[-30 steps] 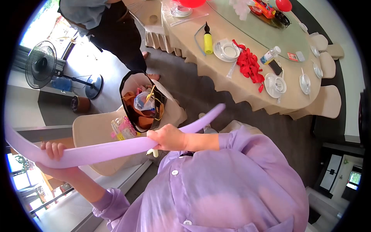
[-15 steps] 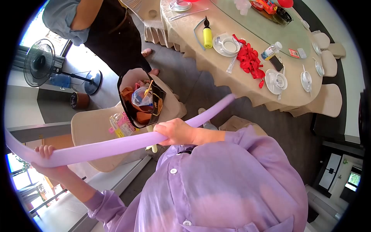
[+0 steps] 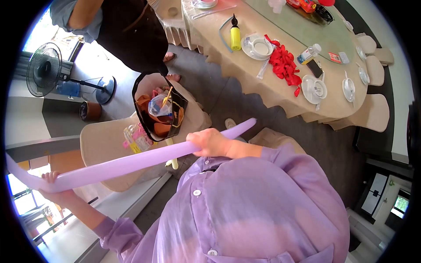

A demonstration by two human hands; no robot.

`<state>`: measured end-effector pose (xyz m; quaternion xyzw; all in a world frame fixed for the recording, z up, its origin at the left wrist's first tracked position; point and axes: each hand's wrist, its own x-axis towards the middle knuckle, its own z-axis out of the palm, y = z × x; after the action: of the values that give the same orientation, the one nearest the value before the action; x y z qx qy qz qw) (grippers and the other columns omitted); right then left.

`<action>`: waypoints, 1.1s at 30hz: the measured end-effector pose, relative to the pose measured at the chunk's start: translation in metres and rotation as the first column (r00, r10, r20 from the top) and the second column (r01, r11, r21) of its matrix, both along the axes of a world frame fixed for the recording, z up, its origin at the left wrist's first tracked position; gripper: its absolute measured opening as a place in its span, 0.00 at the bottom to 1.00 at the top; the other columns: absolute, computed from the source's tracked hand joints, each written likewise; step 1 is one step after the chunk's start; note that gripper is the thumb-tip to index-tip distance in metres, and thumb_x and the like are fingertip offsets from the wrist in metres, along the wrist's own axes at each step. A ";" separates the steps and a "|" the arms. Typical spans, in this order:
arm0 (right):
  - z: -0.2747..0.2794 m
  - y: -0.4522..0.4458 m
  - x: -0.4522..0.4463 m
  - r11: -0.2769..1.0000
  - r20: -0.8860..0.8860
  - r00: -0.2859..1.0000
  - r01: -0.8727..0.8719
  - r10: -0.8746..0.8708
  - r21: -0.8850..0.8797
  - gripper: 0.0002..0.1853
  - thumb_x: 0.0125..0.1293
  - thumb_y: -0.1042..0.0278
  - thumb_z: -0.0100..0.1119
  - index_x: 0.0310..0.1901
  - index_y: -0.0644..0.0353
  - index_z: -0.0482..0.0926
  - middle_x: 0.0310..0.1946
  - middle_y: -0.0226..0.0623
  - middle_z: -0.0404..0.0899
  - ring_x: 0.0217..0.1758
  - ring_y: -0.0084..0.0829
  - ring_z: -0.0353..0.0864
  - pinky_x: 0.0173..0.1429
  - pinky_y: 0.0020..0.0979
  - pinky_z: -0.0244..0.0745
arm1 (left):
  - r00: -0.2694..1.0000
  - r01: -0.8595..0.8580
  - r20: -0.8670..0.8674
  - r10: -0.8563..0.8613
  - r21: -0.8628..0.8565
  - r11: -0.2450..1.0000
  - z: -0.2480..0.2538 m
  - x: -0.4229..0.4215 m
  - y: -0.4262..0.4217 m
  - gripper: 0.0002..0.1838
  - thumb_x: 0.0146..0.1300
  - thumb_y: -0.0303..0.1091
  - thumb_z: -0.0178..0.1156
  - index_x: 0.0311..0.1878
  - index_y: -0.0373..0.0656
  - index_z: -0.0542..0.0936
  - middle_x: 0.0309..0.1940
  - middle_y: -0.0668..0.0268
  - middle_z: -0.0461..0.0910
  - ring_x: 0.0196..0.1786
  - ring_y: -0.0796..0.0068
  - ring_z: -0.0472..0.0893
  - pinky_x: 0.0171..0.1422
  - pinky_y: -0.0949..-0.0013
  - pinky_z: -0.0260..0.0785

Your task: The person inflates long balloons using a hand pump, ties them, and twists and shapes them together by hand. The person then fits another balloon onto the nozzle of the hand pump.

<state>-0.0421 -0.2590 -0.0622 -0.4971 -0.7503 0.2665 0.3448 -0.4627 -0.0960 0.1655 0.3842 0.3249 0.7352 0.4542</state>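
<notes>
A long, inflated lilac modelling balloon [image 3: 123, 166] stretches across the front of my body, from the left edge of view to a tapered tip at the right. My left hand [image 3: 55, 190] is wrapped around it near the left, where it bends upward. Closer to its tip, my right hand [image 3: 210, 142] grips the balloon with curled fingers. Behind the balloon, a pale yellow balloon piece [image 3: 173, 164] hangs beside the beige chair [image 3: 98, 140].
An open black bag [image 3: 147, 127] with balloon packets stands on a chair. The round table [image 3: 245, 81] holds a yellow hand pump [image 3: 235, 37], red balloons [image 3: 285, 65], bowls and a bottle [image 3: 309, 54]. Another person [image 3: 127, 39] stands near a fan [image 3: 44, 69].
My right hand has slid right along the balloon, toward its tip. That tip has dropped lower and leftward. My left hand keeps hold, slightly lower.
</notes>
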 end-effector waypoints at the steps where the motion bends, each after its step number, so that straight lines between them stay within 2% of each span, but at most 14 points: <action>1: -0.008 -0.003 0.005 1.000 -0.003 1.000 -0.002 0.002 -0.001 0.17 0.46 0.62 0.65 0.31 0.57 0.67 0.26 0.37 0.76 0.31 0.37 0.79 0.32 0.35 0.73 | 1.000 -0.002 -0.003 0.002 -0.001 1.000 0.000 -0.012 0.002 0.18 0.62 0.44 0.46 0.44 0.37 0.64 0.27 0.67 0.62 0.25 0.75 0.64 0.34 0.73 0.63; 7: -0.025 -0.012 0.022 0.989 0.234 0.961 0.140 -0.146 0.044 0.16 0.44 0.63 0.65 0.27 0.56 0.66 0.21 0.33 0.75 0.25 0.34 0.78 0.28 0.32 0.72 | 0.994 0.105 0.038 -0.106 0.024 0.994 -0.019 -0.049 0.002 0.19 0.61 0.43 0.49 0.46 0.37 0.62 0.31 0.63 0.62 0.33 0.72 0.67 0.39 0.69 0.66; 10: -0.020 -0.008 0.023 0.993 0.218 0.971 0.086 -0.103 0.086 0.16 0.44 0.63 0.66 0.29 0.56 0.67 0.24 0.34 0.75 0.29 0.34 0.78 0.31 0.33 0.72 | 0.978 0.159 0.143 -0.154 -0.030 0.987 -0.033 -0.070 0.010 0.20 0.61 0.43 0.51 0.46 0.36 0.63 0.30 0.65 0.63 0.33 0.72 0.67 0.40 0.71 0.66; 12: -0.013 -0.006 0.025 0.997 0.155 0.986 0.046 -0.054 0.058 0.17 0.44 0.63 0.65 0.33 0.57 0.69 0.29 0.37 0.76 0.34 0.37 0.78 0.36 0.35 0.73 | 0.878 0.426 0.226 -0.421 0.027 0.904 -0.051 -0.096 0.021 0.19 0.61 0.42 0.51 0.47 0.37 0.64 0.30 0.66 0.64 0.33 0.73 0.68 0.40 0.72 0.65; 13: -0.017 -0.009 0.026 0.997 0.110 0.993 0.050 -0.043 -0.062 0.18 0.46 0.62 0.65 0.38 0.57 0.71 0.33 0.39 0.76 0.39 0.39 0.77 0.40 0.37 0.72 | 0.942 0.292 0.181 -0.283 -0.024 0.956 -0.044 -0.047 0.001 0.17 0.61 0.42 0.52 0.46 0.39 0.65 0.29 0.67 0.64 0.32 0.74 0.68 0.38 0.71 0.65; 15: -0.058 -0.018 0.035 0.974 0.231 0.964 0.167 -0.130 -0.151 0.18 0.47 0.59 0.64 0.38 0.56 0.72 0.28 0.40 0.77 0.32 0.42 0.78 0.35 0.40 0.73 | 0.772 0.534 0.407 -0.488 0.002 0.846 -0.056 -0.012 -0.009 0.22 0.62 0.51 0.54 0.48 0.42 0.68 0.28 0.71 0.67 0.29 0.78 0.68 0.36 0.72 0.65; 18: -0.099 -0.028 0.053 0.931 0.427 0.897 0.244 -0.111 -0.270 0.18 0.45 0.54 0.66 0.32 0.55 0.72 0.26 0.42 0.76 0.30 0.46 0.79 0.32 0.43 0.74 | 0.941 0.320 -0.021 -0.337 -0.267 0.909 -0.070 0.064 -0.030 0.21 0.65 0.50 0.49 0.44 0.37 0.71 0.24 0.69 0.70 0.24 0.78 0.70 0.27 0.74 0.66; 20: -0.080 -0.027 0.057 0.883 0.466 0.883 0.178 0.051 -0.434 0.23 0.42 0.50 0.68 0.36 0.55 0.73 0.32 0.42 0.77 0.34 0.44 0.79 0.38 0.41 0.74 | 0.896 0.369 -0.100 -0.433 -0.374 0.851 -0.080 0.099 -0.028 0.18 0.66 0.44 0.50 0.42 0.36 0.72 0.20 0.65 0.72 0.20 0.76 0.72 0.24 0.74 0.67; 23: -0.032 0.004 0.055 0.984 0.347 0.925 -0.109 0.153 -0.144 0.35 0.39 0.43 0.69 0.47 0.57 0.73 0.39 0.39 0.76 0.45 0.40 0.76 0.48 0.35 0.70 | 0.772 0.444 -0.276 -0.573 -0.412 0.796 -0.070 0.133 -0.042 0.15 0.64 0.41 0.52 0.40 0.37 0.71 0.21 0.65 0.74 0.20 0.77 0.74 0.25 0.74 0.68; 25: 0.062 0.039 0.039 0.980 0.241 0.968 0.025 -0.073 0.197 0.23 0.48 0.59 0.66 0.45 0.58 0.73 0.40 0.40 0.76 0.43 0.42 0.75 0.46 0.38 0.69 | 0.729 0.504 -0.257 -0.634 -0.425 0.752 -0.064 0.146 -0.047 0.15 0.63 0.41 0.54 0.40 0.37 0.71 0.22 0.65 0.74 0.20 0.78 0.74 0.25 0.74 0.68; 26: 0.086 0.054 0.032 0.847 0.120 0.959 0.163 -0.256 0.506 0.21 0.50 0.66 0.64 0.47 0.57 0.73 0.44 0.39 0.75 0.47 0.41 0.74 0.50 0.39 0.68 | 0.676 0.529 -0.273 -0.684 -0.466 0.709 -0.062 0.150 -0.050 0.15 0.62 0.41 0.55 0.41 0.37 0.71 0.22 0.66 0.74 0.21 0.78 0.74 0.26 0.75 0.68; 28: 0.138 0.080 0.030 0.642 0.145 0.894 0.184 -0.425 0.744 0.25 0.50 0.68 0.63 0.53 0.55 0.72 0.53 0.39 0.71 0.55 0.42 0.71 0.57 0.42 0.65 | 0.605 0.569 -0.285 -0.744 -0.499 0.654 -0.064 0.155 -0.049 0.16 0.61 0.42 0.56 0.41 0.37 0.71 0.22 0.67 0.74 0.21 0.79 0.74 0.27 0.75 0.69; 32: 0.180 0.116 0.029 0.448 0.297 0.780 -0.024 -0.550 0.894 0.25 0.55 0.69 0.57 0.57 0.52 0.70 0.61 0.39 0.64 0.64 0.41 0.63 0.64 0.49 0.57 | 0.370 0.682 -0.236 -0.899 -0.587 0.435 -0.073 0.158 -0.061 0.18 0.61 0.43 0.58 0.44 0.37 0.72 0.24 0.68 0.73 0.23 0.80 0.74 0.27 0.75 0.68; 33: 0.187 0.120 0.028 0.429 0.346 0.755 -0.094 -0.558 0.898 0.22 0.56 0.68 0.53 0.55 0.53 0.71 0.53 0.40 0.70 0.58 0.39 0.69 0.63 0.48 0.59 | 0.332 0.714 -0.200 -0.922 -0.586 0.384 -0.067 0.163 -0.064 0.18 0.61 0.43 0.58 0.44 0.37 0.72 0.24 0.68 0.73 0.23 0.81 0.74 0.28 0.75 0.68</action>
<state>-0.0145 -0.1386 0.1243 -0.4081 -0.7607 -0.3851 0.3264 -0.3001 -0.1603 0.0981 0.5700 0.3238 0.1821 0.7328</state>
